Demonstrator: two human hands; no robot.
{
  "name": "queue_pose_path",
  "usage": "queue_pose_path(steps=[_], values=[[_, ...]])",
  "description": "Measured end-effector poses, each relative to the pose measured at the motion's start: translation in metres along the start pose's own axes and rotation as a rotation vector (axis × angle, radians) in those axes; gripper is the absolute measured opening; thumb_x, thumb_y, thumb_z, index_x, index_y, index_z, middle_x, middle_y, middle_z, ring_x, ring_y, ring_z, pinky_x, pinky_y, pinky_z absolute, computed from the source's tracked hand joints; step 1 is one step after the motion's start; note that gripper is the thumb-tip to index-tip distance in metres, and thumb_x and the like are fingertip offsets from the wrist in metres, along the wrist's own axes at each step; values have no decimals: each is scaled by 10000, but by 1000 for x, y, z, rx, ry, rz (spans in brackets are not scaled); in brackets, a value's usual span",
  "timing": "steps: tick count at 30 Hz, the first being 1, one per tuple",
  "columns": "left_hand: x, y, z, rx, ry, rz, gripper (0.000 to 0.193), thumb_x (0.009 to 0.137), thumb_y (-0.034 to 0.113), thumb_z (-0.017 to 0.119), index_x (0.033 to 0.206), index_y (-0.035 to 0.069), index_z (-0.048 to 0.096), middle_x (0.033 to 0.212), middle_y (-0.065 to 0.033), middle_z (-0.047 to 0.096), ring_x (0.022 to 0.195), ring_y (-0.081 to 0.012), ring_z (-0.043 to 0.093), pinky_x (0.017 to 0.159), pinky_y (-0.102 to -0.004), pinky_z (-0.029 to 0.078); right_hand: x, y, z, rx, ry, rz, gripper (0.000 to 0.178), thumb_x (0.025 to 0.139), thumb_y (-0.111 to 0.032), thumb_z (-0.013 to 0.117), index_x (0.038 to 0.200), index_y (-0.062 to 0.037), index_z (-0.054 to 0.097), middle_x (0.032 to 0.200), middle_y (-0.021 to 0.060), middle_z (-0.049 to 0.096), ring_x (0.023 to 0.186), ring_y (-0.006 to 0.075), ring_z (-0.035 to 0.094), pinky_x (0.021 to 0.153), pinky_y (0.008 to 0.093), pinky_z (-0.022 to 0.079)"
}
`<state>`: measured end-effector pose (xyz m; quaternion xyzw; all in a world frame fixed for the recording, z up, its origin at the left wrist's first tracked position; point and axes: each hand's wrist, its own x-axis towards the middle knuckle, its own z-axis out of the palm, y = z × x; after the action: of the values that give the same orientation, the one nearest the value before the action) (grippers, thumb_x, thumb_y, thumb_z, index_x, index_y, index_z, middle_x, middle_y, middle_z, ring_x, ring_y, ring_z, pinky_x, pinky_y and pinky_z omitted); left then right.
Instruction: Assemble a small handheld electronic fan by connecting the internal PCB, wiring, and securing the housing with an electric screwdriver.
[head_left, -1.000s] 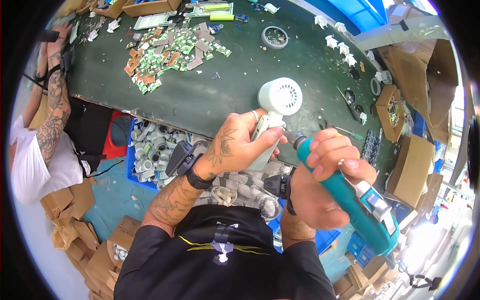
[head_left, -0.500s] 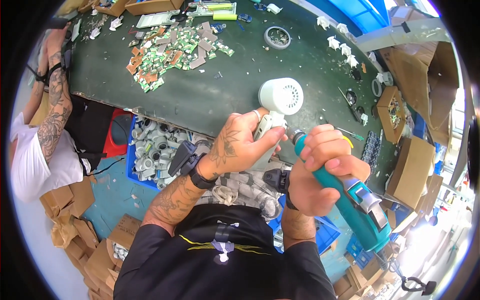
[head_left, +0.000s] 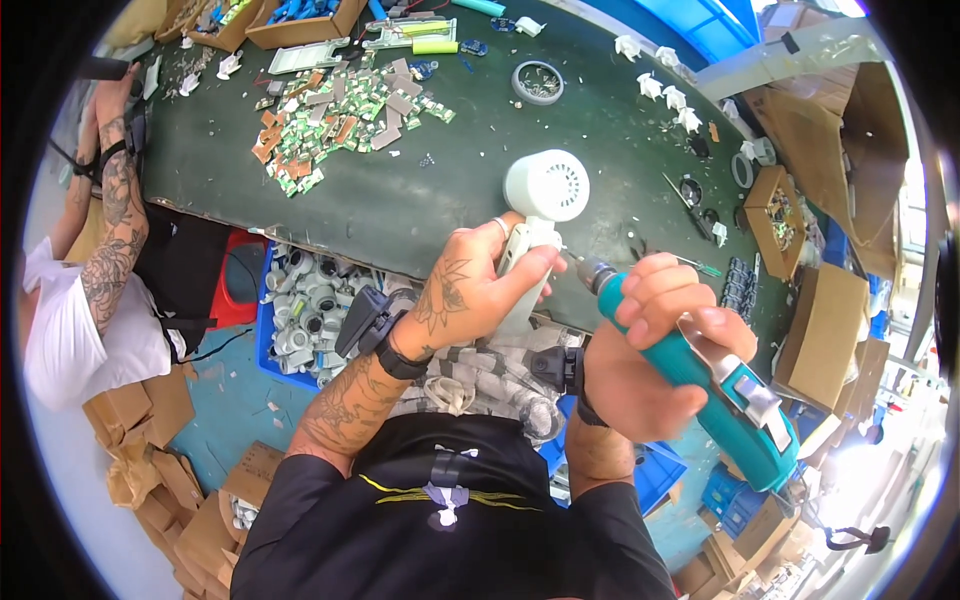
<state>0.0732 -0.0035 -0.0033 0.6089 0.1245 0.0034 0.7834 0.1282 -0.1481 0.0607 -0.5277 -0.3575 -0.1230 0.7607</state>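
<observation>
My left hand (head_left: 470, 285) is wrapped round the handle of a pale white handheld fan (head_left: 549, 187), its round slotted head pointing up over the table's near edge. My right hand (head_left: 665, 345) grips a teal electric screwdriver (head_left: 715, 400) with a metal chuck. The driver's thin bit points up and left at the fan's neck, close beside my left thumb. Whether the bit touches the fan I cannot tell. Part of the fan's handle is hidden by my left fingers.
A heap of small green circuit boards (head_left: 345, 125) lies on the dark green table (head_left: 470, 190). Near it is a grey ring of screws (head_left: 538, 83). A blue crate of fan parts (head_left: 310, 310) stands below the edge at left. Another person's tattooed arm (head_left: 118, 215) is at far left.
The screwdriver has drawn back a little, down and right, from the fan's neck, so its bit now shows. The fan has shifted slightly left in my left hand.
</observation>
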Motion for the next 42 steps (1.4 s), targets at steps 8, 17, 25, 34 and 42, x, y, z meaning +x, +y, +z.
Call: queue_pose_path(steps=[8,17,25,34,42], values=[[2,-4,1,-87,63,173,391,918,77,797,1263,39,617,1067,-49,766,904,-91,679,823,-286,559,-2,7,-10,55,24,-22,594,1031,-563,630,1343,-73,508,805,68,579,733,218,566,749,419,484],[6,0,-5,-75,152,173,367,924,31,759,1253,11,599,1077,-69,754,938,-101,690,834,-290,561,-1,18,-13,84,18,-40,552,1046,-497,625,1349,-51,508,807,71,592,748,207,588,748,407,503],[8,10,3,0,15,93,399,899,52,791,1258,14,621,1070,-70,782,944,-129,733,794,-280,579,-2,16,-15,92,53,-31,550,1043,-488,634,1334,-37,516,812,70,597,756,202,594,755,412,503],[53,9,-16,396,412,265,295,913,177,765,1129,1,670,926,-81,808,821,-210,789,750,-339,593,-10,12,-15,73,136,44,571,1027,-476,669,1350,-24,538,826,83,615,767,213,595,736,402,516],[19,6,-3,-73,160,81,328,1056,161,626,1272,-86,645,1238,-194,749,843,-198,760,741,-327,634,-15,9,-17,-17,156,-12,599,1044,-525,628,1355,-27,512,810,78,604,760,216,590,738,404,519]])
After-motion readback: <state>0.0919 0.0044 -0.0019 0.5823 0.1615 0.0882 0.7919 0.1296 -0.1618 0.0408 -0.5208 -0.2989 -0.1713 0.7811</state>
